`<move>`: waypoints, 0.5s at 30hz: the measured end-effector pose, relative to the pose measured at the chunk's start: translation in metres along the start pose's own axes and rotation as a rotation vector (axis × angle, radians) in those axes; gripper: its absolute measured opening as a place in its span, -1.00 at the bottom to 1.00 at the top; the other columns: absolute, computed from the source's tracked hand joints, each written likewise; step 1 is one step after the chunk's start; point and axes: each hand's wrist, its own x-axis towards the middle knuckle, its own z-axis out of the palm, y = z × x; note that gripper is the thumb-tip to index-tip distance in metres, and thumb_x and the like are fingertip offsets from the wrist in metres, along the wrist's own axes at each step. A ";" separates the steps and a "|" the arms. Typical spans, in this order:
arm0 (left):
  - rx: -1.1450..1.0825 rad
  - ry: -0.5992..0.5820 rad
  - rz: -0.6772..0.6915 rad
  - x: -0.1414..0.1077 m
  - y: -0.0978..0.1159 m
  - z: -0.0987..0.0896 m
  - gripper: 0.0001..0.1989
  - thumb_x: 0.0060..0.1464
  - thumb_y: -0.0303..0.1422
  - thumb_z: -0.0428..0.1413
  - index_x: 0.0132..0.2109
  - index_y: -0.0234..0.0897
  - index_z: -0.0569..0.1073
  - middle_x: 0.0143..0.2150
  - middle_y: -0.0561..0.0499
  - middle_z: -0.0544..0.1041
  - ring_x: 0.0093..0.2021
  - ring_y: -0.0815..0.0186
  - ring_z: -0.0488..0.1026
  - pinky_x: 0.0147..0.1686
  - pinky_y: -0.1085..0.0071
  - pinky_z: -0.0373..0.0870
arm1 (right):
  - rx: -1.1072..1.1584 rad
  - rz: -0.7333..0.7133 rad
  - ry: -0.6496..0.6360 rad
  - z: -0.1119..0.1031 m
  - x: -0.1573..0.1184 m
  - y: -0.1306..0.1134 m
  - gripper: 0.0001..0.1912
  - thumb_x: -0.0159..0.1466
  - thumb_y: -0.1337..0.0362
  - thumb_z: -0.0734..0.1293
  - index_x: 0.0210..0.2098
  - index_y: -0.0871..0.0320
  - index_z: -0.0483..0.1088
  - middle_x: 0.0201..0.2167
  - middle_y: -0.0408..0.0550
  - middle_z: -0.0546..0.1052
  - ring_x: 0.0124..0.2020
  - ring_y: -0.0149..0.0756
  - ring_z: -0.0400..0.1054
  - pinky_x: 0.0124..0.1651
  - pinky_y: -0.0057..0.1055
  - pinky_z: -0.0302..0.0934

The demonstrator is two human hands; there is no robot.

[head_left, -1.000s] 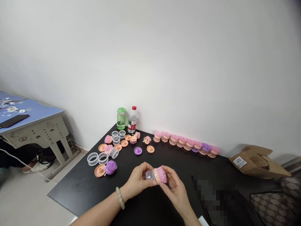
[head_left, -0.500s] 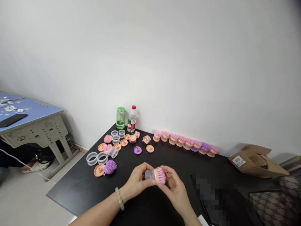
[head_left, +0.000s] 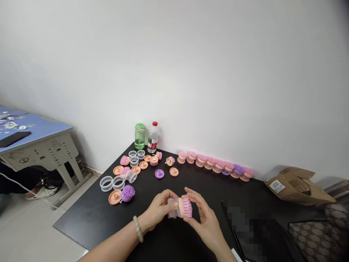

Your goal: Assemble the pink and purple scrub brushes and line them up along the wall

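Observation:
Between my hands is a scrubbing brush with a pink-bristled head (head_left: 187,207) on a peach base, joined to a clear plastic ring (head_left: 173,208). My left hand (head_left: 160,209) is closed round the clear ring, its thumb along the near side. My right hand (head_left: 202,219) grips the bristled head at its edge, thumb below and fingertips above, with a gap in the palm. To the left lie a purple brush head (head_left: 128,193), a peach disc (head_left: 115,197) and clear rings (head_left: 106,183). A purple disc (head_left: 159,174) and another peach disc (head_left: 173,171) lie beyond my hands.
A row of several brushes (head_left: 209,163) stands along the wall. A green bottle (head_left: 140,136) and a red-capped water bottle (head_left: 152,138) are at the back corner. On the right sit a cardboard box (head_left: 297,185) and a dark patterned bag (head_left: 313,238).
My right hand's fingers have lifted and opened a little round the bristled head. The left thumb has moved up on the clear ring, and the brush is slightly lower.

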 end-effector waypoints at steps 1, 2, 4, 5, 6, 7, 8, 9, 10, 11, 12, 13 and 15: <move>-0.018 -0.003 -0.023 0.000 0.000 0.000 -0.44 -0.04 0.08 0.27 -0.18 -0.35 0.42 -0.42 0.02 0.51 -0.50 0.39 0.41 -0.50 0.49 0.22 | -0.027 -0.015 -0.005 -0.001 0.000 -0.002 -0.53 0.13 0.34 0.50 0.03 -0.03 0.45 0.24 0.07 0.42 0.17 -0.03 0.40 0.18 -0.13 0.33; -0.039 -0.012 -0.054 0.000 0.000 0.000 -0.44 -0.04 0.08 0.27 -0.18 -0.34 0.40 -0.42 0.02 0.52 -0.53 0.41 0.42 -0.53 0.50 0.20 | -0.048 -0.032 -0.014 -0.003 -0.001 -0.004 -0.55 0.14 0.35 0.50 0.02 -0.04 0.46 0.22 0.06 0.44 0.17 -0.03 0.40 0.17 -0.14 0.34; -0.086 -0.040 -0.129 0.000 -0.001 0.000 -0.45 -0.04 0.09 0.26 -0.20 -0.32 0.36 -0.46 0.04 0.52 -0.59 0.44 0.40 -0.59 0.53 0.14 | -0.088 -0.085 -0.042 -0.004 -0.001 -0.010 -0.59 0.16 0.35 0.49 -0.01 -0.05 0.49 0.14 0.03 0.50 0.15 -0.03 0.42 0.15 -0.17 0.36; -0.109 -0.057 -0.166 0.001 -0.002 0.000 -0.44 -0.04 0.11 0.25 -0.22 -0.31 0.35 -0.49 0.05 0.51 -0.62 0.46 0.38 -0.62 0.54 0.11 | -0.105 -0.121 -0.063 -0.005 -0.001 -0.013 -0.62 0.18 0.33 0.48 -0.02 -0.06 0.50 0.09 0.02 0.54 0.14 -0.03 0.43 0.13 -0.17 0.37; -0.127 -0.075 -0.199 0.001 -0.003 0.000 -0.44 -0.05 0.12 0.24 -0.23 -0.29 0.33 -0.52 0.07 0.49 -0.65 0.47 0.35 -0.65 0.55 0.08 | -0.119 -0.160 -0.086 -0.005 0.000 -0.016 -0.66 0.20 0.32 0.47 -0.03 -0.07 0.51 0.03 0.00 0.57 0.12 -0.03 0.43 0.11 -0.18 0.38; -0.141 -0.091 -0.224 0.002 -0.003 -0.001 -0.44 -0.05 0.14 0.23 -0.26 -0.28 0.32 -0.55 0.08 0.47 -0.67 0.47 0.34 -0.66 0.55 0.06 | -0.128 -0.200 -0.104 -0.004 0.001 -0.018 -0.68 0.22 0.31 0.46 -0.03 -0.07 0.52 -0.02 -0.01 0.59 0.10 -0.03 0.44 0.10 -0.17 0.39; -0.150 -0.102 -0.239 0.002 -0.004 -0.001 -0.43 -0.05 0.16 0.22 -0.28 -0.27 0.30 -0.57 0.09 0.46 -0.69 0.48 0.32 -0.67 0.56 0.03 | -0.136 -0.236 -0.117 -0.004 0.001 -0.020 -0.70 0.24 0.31 0.44 -0.03 -0.07 0.52 -0.06 -0.01 0.61 0.09 -0.03 0.45 0.09 -0.16 0.40; -0.153 -0.104 -0.245 0.003 -0.005 0.000 -0.43 -0.05 0.18 0.20 -0.31 -0.26 0.29 -0.59 0.10 0.44 -0.69 0.48 0.31 -0.68 0.55 0.01 | -0.144 -0.264 -0.120 -0.003 0.002 -0.021 -0.71 0.26 0.30 0.43 -0.03 -0.07 0.52 -0.08 -0.02 0.62 0.08 -0.02 0.45 0.09 -0.15 0.40; -0.153 -0.100 -0.246 0.003 -0.006 0.000 -0.43 -0.04 0.19 0.19 -0.32 -0.25 0.27 -0.59 0.10 0.44 -0.69 0.48 0.30 -0.68 0.55 0.00 | -0.157 -0.284 -0.117 -0.002 0.003 -0.022 -0.72 0.27 0.30 0.42 -0.03 -0.07 0.51 -0.09 -0.02 0.62 0.06 -0.02 0.45 0.09 -0.13 0.39; -0.151 -0.091 -0.241 0.003 -0.007 0.000 -0.43 -0.02 0.20 0.17 -0.33 -0.24 0.25 -0.59 0.11 0.43 -0.68 0.48 0.30 -0.67 0.55 0.00 | -0.174 -0.297 -0.105 -0.001 0.003 -0.021 -0.72 0.28 0.30 0.42 -0.02 -0.06 0.51 -0.08 -0.01 0.61 0.05 -0.02 0.45 0.08 -0.12 0.39; -0.153 -0.076 -0.236 0.003 -0.007 0.000 -0.43 0.00 0.20 0.16 -0.33 -0.23 0.24 -0.57 0.12 0.43 -0.67 0.48 0.30 -0.66 0.55 0.01 | -0.193 -0.303 -0.087 0.001 0.003 -0.019 -0.71 0.27 0.28 0.43 -0.01 -0.05 0.50 -0.07 0.00 0.60 0.03 -0.02 0.46 0.08 -0.11 0.40; -0.150 -0.057 -0.223 0.003 -0.007 0.001 -0.44 0.01 0.19 0.15 -0.32 -0.23 0.23 -0.55 0.13 0.42 -0.64 0.48 0.31 -0.63 0.54 0.04 | -0.214 -0.304 -0.063 0.002 0.003 -0.017 -0.70 0.26 0.26 0.45 -0.01 -0.04 0.49 -0.07 0.01 0.60 0.01 -0.01 0.46 0.07 -0.11 0.40; -0.117 -0.019 -0.152 0.002 -0.005 0.001 -0.47 0.03 0.15 0.19 -0.30 -0.24 0.26 -0.51 0.15 0.39 -0.56 0.48 0.30 -0.55 0.52 0.12 | -0.251 -0.287 -0.001 0.005 0.002 -0.012 -0.64 0.22 0.19 0.49 0.00 -0.01 0.47 -0.08 0.04 0.58 -0.01 0.00 0.45 0.04 -0.11 0.40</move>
